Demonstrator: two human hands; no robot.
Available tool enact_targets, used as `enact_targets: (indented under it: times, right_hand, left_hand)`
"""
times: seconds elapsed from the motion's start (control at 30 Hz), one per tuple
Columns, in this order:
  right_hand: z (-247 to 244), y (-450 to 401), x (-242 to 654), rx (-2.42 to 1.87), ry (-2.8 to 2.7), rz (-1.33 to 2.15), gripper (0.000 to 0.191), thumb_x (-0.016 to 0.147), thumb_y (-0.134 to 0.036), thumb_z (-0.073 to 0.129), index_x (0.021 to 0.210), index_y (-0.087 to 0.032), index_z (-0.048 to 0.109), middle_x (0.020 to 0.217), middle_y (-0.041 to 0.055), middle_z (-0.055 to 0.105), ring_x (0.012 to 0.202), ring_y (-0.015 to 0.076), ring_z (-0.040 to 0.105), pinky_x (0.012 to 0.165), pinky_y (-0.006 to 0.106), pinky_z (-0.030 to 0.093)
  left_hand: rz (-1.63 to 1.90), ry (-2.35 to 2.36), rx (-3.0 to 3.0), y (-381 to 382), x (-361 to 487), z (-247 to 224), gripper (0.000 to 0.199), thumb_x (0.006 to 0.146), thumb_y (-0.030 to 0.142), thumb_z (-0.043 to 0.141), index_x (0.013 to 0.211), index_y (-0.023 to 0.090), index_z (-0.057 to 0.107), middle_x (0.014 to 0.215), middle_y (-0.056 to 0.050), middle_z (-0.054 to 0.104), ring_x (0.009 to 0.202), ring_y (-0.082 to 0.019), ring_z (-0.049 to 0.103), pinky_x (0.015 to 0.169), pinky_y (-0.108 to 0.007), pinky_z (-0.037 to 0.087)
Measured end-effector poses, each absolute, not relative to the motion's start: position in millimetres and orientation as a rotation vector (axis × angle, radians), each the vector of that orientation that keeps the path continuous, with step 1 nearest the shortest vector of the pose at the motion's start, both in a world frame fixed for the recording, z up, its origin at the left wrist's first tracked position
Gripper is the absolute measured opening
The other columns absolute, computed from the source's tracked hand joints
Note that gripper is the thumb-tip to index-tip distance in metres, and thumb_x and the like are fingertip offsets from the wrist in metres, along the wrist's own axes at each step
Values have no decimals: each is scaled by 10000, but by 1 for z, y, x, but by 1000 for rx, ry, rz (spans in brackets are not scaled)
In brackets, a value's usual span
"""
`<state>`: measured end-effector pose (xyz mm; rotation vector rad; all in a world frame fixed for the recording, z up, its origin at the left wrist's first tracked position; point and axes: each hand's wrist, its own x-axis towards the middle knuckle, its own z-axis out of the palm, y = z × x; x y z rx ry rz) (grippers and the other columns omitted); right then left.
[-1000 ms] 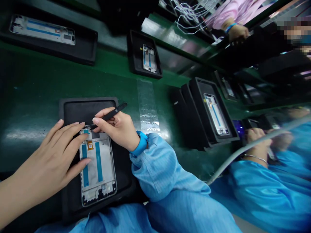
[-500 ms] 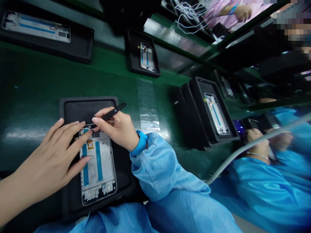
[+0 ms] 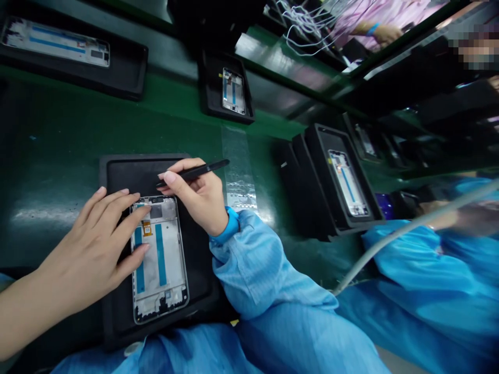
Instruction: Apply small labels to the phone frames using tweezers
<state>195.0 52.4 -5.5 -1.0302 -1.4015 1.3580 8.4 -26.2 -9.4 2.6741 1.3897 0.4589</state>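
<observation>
A long green surface point(image 3: 58, 130) runs across the scene, carrying a row of black trays. The nearest tray point(image 3: 144, 166) sits at the near left, directly in front of the person. Farther along stand other black trays, one at the far left point(image 3: 132, 67), one at the far centre point(image 3: 212, 88), and one tilted up on the right point(image 3: 323, 182), each holding a similar frame. A strip of clear tape point(image 3: 237, 166) lies on the surface just right of the nearest tray. At the right, a grey cable point(image 3: 413, 223) crosses in front of a neighbouring person's blurred blue sleeve point(image 3: 405, 249). At the far right, a person in a pink sleeve point(image 3: 362, 26) works beside a bundle of white wires point(image 3: 307, 31).

A phone mid-frame point(image 3: 159, 259) lies flat in the nearest tray, its silver rim around a white panel with two blue strips and a small orange label point(image 3: 146, 228). The left hand point(image 3: 89, 244) is open, spread over the frame's left side with the fingertips point(image 3: 144, 209) resting on it, gripping nothing. The right hand point(image 3: 198, 197) is pinched shut around a slim black tool point(image 3: 198, 170), holding it just beyond the frame's far edge. A blue wrist strap point(image 3: 231, 226) circles the right wrist at the cuff of the blue sleeve point(image 3: 249, 265).
</observation>
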Motion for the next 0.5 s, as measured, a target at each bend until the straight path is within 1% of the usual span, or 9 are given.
enact_targets:
  times: [0.07,0.17,0.3,0.5]
  right_hand:
    - [-8,54,195,-1001,-1488,1335,274,804,-435,632,897,-191,551,898,17,629,787,124,665,709,259,580]
    - [-13,54,196,-999,-1607,1300,263,825,-414,610,958,-200,535,922,26,635,813,135,662,723,277,575]
    - [-16,54,197,-985,-1662,1276,238,833,-363,595,991,-208,508,903,23,638,840,137,662,723,268,568]
    - [-11,53,197,-980,-1758,1190,168,829,-293,579,948,-192,516,861,8,622,772,108,651,685,228,551]
  left_hand:
    - [455,1403,2680,-27,8,-11,547,866,452,451,1275,90,481,1300,-199,449,1258,-363,398,1108,-577,235]
    - [449,1420,2685,-28,8,-12,585,865,469,447,1313,92,451,1307,-197,446,1263,-362,393,1112,-575,232]
    - [443,1426,2691,-28,8,-11,601,871,463,435,1331,77,434,1304,-207,446,1266,-369,385,1110,-577,235]
    - [439,1405,2710,-28,9,-11,618,871,452,431,1343,53,413,1291,-215,445,1262,-370,382,1113,-578,228]
